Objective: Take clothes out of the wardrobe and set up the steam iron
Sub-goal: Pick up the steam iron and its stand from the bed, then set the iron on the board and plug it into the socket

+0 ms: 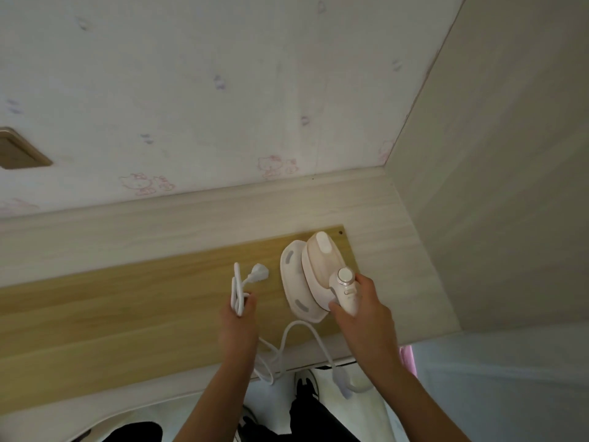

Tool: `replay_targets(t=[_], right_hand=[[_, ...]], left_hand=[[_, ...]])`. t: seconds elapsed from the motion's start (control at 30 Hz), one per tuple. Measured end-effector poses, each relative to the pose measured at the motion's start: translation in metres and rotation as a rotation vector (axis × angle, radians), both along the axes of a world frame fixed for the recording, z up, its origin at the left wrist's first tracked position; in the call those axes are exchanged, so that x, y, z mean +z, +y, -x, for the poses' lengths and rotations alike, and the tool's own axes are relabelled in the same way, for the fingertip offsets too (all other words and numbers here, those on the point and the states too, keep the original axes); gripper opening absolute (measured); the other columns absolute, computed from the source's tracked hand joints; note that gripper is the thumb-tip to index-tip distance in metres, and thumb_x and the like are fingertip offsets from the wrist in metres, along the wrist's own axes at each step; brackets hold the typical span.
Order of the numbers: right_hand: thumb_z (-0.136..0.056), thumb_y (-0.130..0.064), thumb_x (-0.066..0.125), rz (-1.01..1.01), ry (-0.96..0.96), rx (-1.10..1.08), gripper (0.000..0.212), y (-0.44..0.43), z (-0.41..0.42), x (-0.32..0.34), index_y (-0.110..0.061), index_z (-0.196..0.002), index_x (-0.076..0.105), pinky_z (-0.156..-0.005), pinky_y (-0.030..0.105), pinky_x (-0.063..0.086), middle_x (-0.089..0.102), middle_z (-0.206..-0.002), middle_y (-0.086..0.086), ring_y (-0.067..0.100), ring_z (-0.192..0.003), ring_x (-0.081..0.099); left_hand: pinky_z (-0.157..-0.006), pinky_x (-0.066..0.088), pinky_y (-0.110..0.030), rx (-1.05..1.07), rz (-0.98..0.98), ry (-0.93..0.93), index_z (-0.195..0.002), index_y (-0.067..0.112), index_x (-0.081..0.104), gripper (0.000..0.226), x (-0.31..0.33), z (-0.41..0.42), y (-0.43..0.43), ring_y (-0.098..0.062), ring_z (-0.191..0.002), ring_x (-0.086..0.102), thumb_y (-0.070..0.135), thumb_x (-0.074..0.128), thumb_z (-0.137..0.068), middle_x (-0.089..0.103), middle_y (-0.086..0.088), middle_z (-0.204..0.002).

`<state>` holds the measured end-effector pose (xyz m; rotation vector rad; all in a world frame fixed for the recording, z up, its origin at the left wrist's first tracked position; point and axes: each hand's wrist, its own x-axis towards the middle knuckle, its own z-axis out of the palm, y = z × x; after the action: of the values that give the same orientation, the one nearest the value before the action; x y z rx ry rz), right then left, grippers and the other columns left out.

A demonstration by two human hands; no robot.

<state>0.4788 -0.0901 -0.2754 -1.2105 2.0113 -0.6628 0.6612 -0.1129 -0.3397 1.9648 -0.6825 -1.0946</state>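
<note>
A small cream steam iron (322,260) rests on its white base (294,282) at the right end of a light wooden shelf (127,307). My right hand (363,307) grips the iron's handle, just below its round dial. My left hand (237,314) holds the bundled white power cord (237,290), with the plug (258,272) sticking out to the right. The rest of the cord (296,333) loops down off the shelf's front edge between my forearms. No clothes are in view.
A pale wood-grain panel (494,186) rises on the right. Behind the shelf is wallpaper with pink cartoon cats (271,165). A beige wall plate (19,151) sits at the far left. My feet and dark trousers (306,406) show below.
</note>
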Motion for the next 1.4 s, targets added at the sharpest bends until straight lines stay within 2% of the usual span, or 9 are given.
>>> replay_targets(t=[0.13, 0.3, 0.43, 0.8, 1.03, 1.17, 1.27, 1.33, 1.4], right_hand=[[-0.084, -0.03, 0.068, 0.003, 0.042, -0.006, 0.058, 0.004, -0.024, -0.002, -0.025, -0.134, 0.04, -0.069, 0.028, 0.043, 0.066, -0.107, -0.001, 0.015, -0.08, 0.054], [-0.085, -0.03, 0.067, -0.021, 0.088, -0.031, 0.059, 0.005, -0.047, -0.008, -0.027, -0.135, 0.036, -0.073, 0.035, 0.051, 0.067, -0.108, 0.003, 0.023, -0.09, 0.063], [-0.086, -0.032, 0.065, -0.032, 0.145, -0.028, 0.058, 0.005, -0.055, -0.016, -0.028, -0.135, 0.034, -0.069, 0.032, 0.048, 0.067, -0.108, 0.005, 0.025, -0.091, 0.064], [-0.087, -0.033, 0.064, -0.014, 0.215, -0.007, 0.057, 0.007, -0.058, -0.025, -0.027, -0.134, 0.034, -0.066, 0.031, 0.046, 0.068, -0.106, 0.005, 0.027, -0.09, 0.064], [-0.089, -0.035, 0.062, -0.028, 0.279, 0.067, 0.058, 0.006, -0.055, -0.028, -0.02, -0.135, 0.03, -0.07, 0.033, 0.046, 0.064, -0.114, 0.008, 0.029, -0.099, 0.063], [-0.087, -0.041, 0.061, -0.062, 0.478, 0.087, 0.071, 0.008, -0.063, -0.019, -0.013, -0.141, 0.026, -0.084, 0.041, 0.048, 0.049, -0.129, 0.014, 0.031, -0.113, 0.05], [-0.084, -0.031, 0.067, 0.058, 0.587, 0.126, 0.073, 0.004, -0.076, -0.005, -0.007, -0.142, 0.03, -0.096, 0.045, 0.043, 0.044, -0.135, 0.019, 0.036, -0.122, 0.042], [-0.086, -0.022, 0.064, 0.179, 0.551, 0.224, 0.063, 0.001, -0.095, 0.009, -0.005, -0.139, 0.035, -0.098, 0.042, 0.041, 0.045, -0.134, 0.019, 0.035, -0.122, 0.041], [-0.091, -0.018, 0.057, 0.241, 0.375, 0.349, 0.051, 0.0, -0.122, 0.026, -0.007, -0.138, 0.039, -0.097, 0.031, 0.039, 0.046, -0.133, 0.014, 0.028, -0.122, 0.043]], left_hand=[[-0.051, 0.035, -0.027, 0.026, 0.03, 0.003, -0.089, 0.012, 0.06, 0.013, 0.016, -0.032, 0.006, -0.016, -0.054, 0.039, 0.024, 0.059, -0.092, 0.043, -0.001, -0.06], [-0.053, 0.037, -0.028, 0.08, 0.041, 0.009, -0.085, 0.012, 0.058, 0.016, 0.028, -0.071, 0.01, -0.017, -0.055, 0.042, 0.027, 0.06, -0.092, 0.045, -0.002, -0.061], [-0.055, 0.037, -0.029, 0.12, 0.045, 0.011, -0.084, 0.014, 0.058, 0.016, 0.033, -0.092, 0.011, -0.02, -0.056, 0.044, 0.028, 0.06, -0.091, 0.047, -0.005, -0.063], [-0.056, 0.039, -0.031, 0.12, 0.066, 0.034, -0.085, 0.013, 0.06, 0.016, 0.04, -0.108, 0.015, -0.021, -0.059, 0.044, 0.028, 0.06, -0.091, 0.047, -0.006, -0.064], [-0.058, 0.039, -0.033, 0.117, 0.061, 0.077, -0.077, 0.017, 0.058, 0.019, 0.053, -0.117, 0.023, -0.023, -0.061, 0.047, 0.031, 0.063, -0.089, 0.049, -0.009, -0.066], [-0.058, 0.039, -0.032, 0.114, 0.076, 0.129, -0.085, 0.015, 0.059, 0.013, 0.063, -0.132, 0.028, -0.023, -0.063, 0.046, 0.027, 0.064, -0.088, 0.049, -0.009, -0.068], [-0.057, 0.04, -0.03, 0.089, 0.103, 0.137, -0.095, 0.011, 0.061, 0.012, 0.07, -0.145, 0.032, -0.022, -0.063, 0.048, 0.02, 0.065, -0.087, 0.051, -0.008, -0.069], [-0.057, 0.04, -0.03, 0.067, 0.13, 0.157, -0.098, 0.01, 0.061, 0.015, 0.075, -0.154, 0.033, -0.02, -0.062, 0.049, 0.016, 0.066, -0.085, 0.052, -0.007, -0.069], [-0.058, 0.04, -0.03, 0.055, 0.161, 0.207, -0.1, 0.01, 0.062, 0.017, 0.08, -0.162, 0.036, -0.019, -0.061, 0.048, 0.014, 0.068, -0.084, 0.052, -0.006, -0.068]])
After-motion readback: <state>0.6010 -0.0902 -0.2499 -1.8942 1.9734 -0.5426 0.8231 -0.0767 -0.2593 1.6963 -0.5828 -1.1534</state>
